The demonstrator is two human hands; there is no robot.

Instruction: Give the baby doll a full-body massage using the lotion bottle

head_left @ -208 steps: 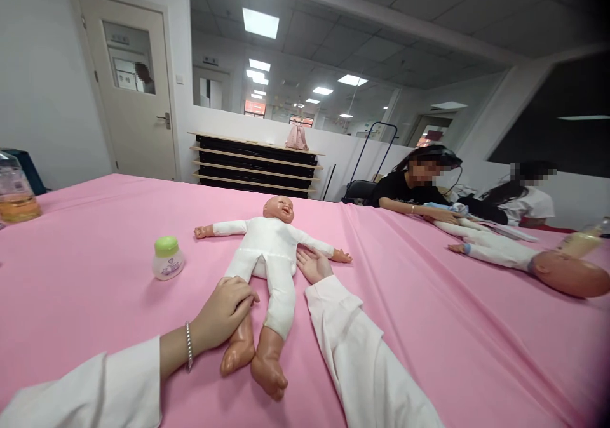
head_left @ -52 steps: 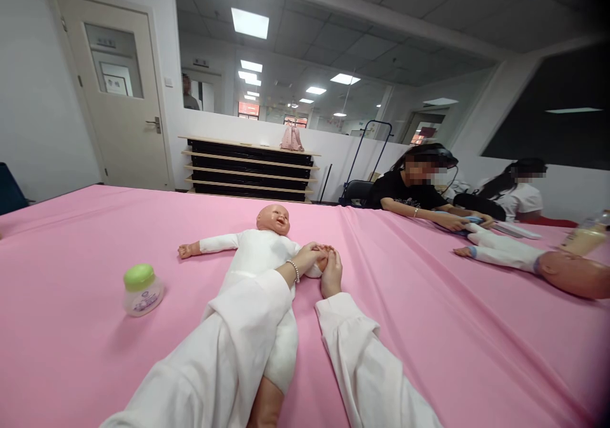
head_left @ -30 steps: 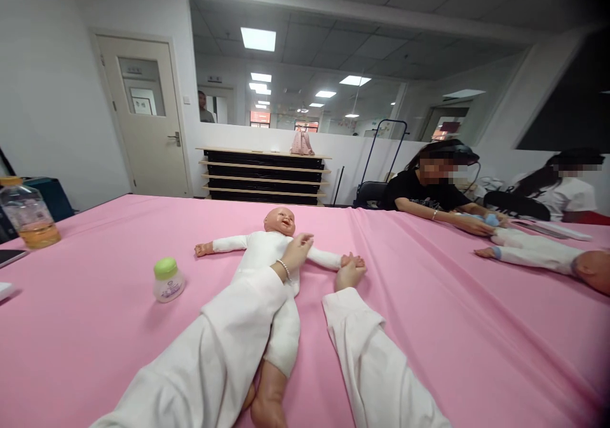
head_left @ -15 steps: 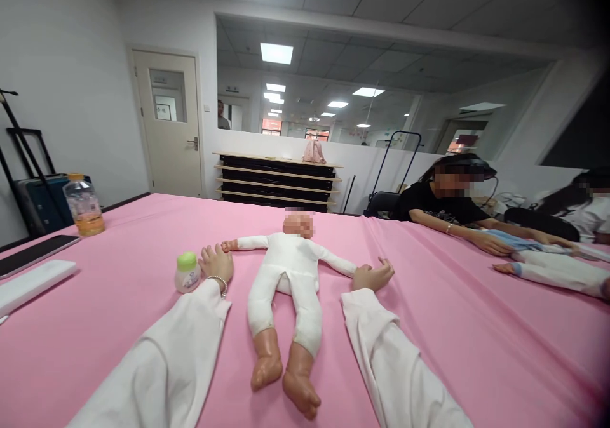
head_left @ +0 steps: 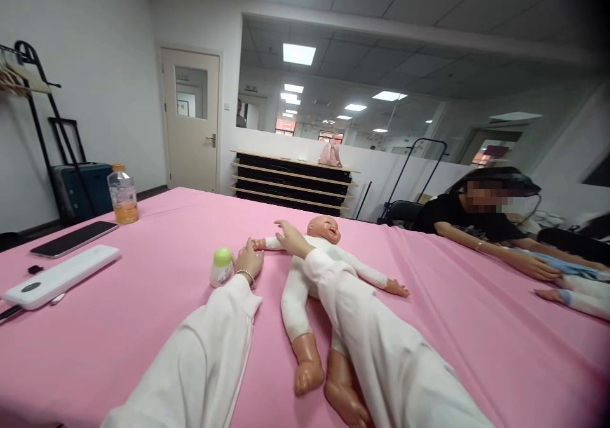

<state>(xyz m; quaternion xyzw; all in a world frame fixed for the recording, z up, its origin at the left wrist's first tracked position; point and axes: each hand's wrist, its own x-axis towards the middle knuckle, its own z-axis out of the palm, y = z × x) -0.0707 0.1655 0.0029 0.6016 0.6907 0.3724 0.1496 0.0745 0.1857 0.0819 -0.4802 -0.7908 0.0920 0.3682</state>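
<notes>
A baby doll (head_left: 298,288) in a white cloth body lies face up on the pink-covered table (head_left: 190,345), its head away from me. My left hand (head_left: 250,260), with a beaded bracelet, has its curled fingers round the edge of the doll's hand (head_left: 258,244) on the left side. Over that same arm, close to the doll's shoulder, lies my right hand (head_left: 293,240), fingers apart. My right sleeve crosses the doll's torso and hides part of it. The other doll arm (head_left: 372,272) lies free, stretched to the right.
Left of my left hand stands a small jar with a green lid (head_left: 222,268). Farther left are a white device (head_left: 71,275), a phone (head_left: 74,239) and a bottle (head_left: 124,196). On the right, a person in black (head_left: 495,225) handles another doll (head_left: 584,291).
My right hand has left the doll's hand on the right and crossed over to the opposite arm. The view has turned left, and the doll's head shows more to the side.
</notes>
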